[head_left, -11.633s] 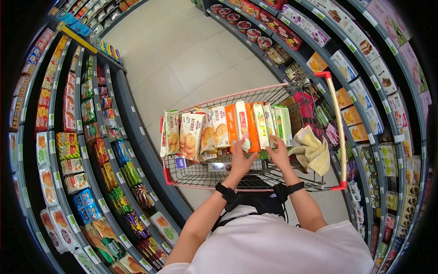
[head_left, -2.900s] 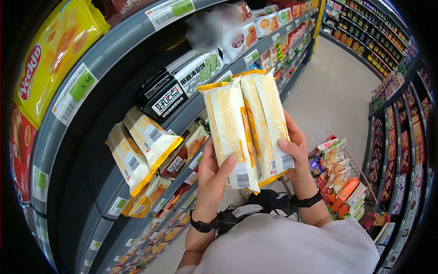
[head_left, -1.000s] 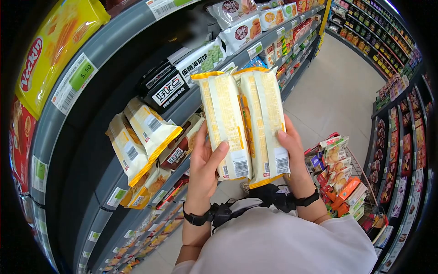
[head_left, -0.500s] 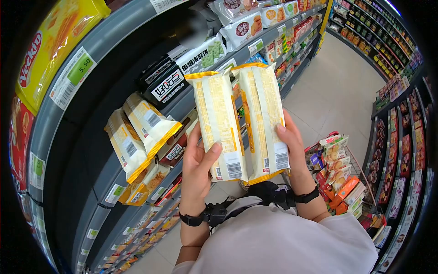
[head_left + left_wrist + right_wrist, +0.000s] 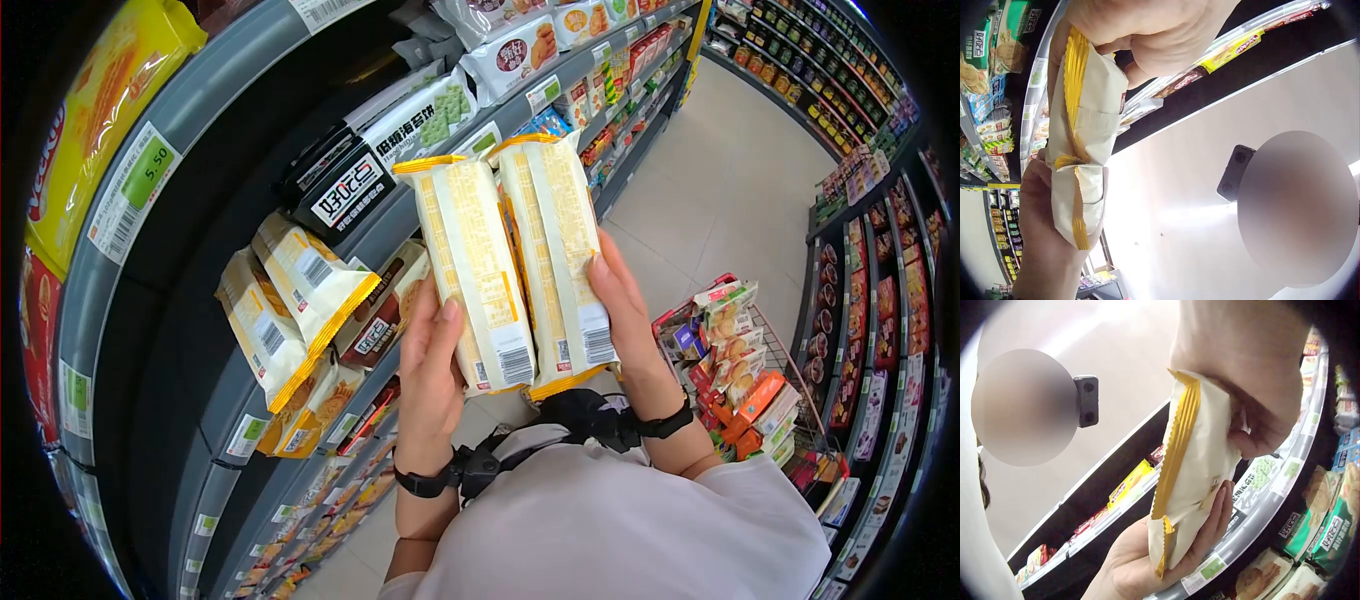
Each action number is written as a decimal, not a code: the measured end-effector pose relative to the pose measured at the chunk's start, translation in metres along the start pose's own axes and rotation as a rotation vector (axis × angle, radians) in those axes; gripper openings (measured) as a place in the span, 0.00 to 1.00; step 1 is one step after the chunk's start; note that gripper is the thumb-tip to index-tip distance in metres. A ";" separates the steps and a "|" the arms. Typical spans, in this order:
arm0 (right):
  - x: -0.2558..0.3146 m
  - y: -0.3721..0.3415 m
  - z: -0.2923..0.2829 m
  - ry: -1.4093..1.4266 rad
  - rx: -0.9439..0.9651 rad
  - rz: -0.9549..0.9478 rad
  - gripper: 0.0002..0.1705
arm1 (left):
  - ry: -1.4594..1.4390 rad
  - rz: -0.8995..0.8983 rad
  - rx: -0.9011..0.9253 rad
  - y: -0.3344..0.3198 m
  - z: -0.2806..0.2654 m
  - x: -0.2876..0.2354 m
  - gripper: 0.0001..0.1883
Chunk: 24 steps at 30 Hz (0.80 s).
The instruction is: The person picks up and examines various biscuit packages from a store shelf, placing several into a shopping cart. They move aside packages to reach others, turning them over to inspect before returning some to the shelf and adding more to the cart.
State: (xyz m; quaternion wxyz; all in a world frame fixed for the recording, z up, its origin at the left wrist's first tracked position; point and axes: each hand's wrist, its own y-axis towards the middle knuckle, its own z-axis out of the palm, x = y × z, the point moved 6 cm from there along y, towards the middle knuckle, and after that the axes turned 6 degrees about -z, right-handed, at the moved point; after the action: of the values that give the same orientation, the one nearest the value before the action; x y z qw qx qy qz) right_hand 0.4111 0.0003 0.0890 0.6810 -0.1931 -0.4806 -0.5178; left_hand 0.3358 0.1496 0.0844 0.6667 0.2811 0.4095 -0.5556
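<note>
Two cream packets with yellow ends are held upright side by side, printed backs and barcodes facing up. My left hand grips the left packet with the thumb across its lower face. On the other side, my right hand grips the right packet, thumb on its edge. The packets lean together at their lower ends in the head view. In the left wrist view, their yellow end seams show between the left hand and the right hand. Fingers behind the packets are hidden in the head view.
Two similar packets lie on the shelf at left, beside a black box and a seaweed-biscuit pack. A loaded shopping cart stands at right, before another shelf row. Tiled floor runs between them.
Since the earliest frame, the view has turned from the cart to the shelf, and both hands now hold packets. Over the last second, the packets and hands have shifted slightly left in the view.
</note>
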 end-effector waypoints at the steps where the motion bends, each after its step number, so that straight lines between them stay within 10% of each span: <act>1: -0.001 0.001 -0.001 0.002 0.002 0.004 0.31 | 0.001 0.000 -0.005 0.000 0.000 0.000 0.29; 24: -0.004 0.011 -0.004 -0.006 -0.006 0.140 0.27 | -0.012 -0.042 0.023 0.004 0.010 0.003 0.28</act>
State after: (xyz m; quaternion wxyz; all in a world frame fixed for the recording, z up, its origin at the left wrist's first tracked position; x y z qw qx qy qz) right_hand 0.4225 0.0039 0.0866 0.7135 -0.2298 -0.4666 -0.4695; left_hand 0.3424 0.1406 0.0867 0.6542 0.2768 0.4047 -0.5759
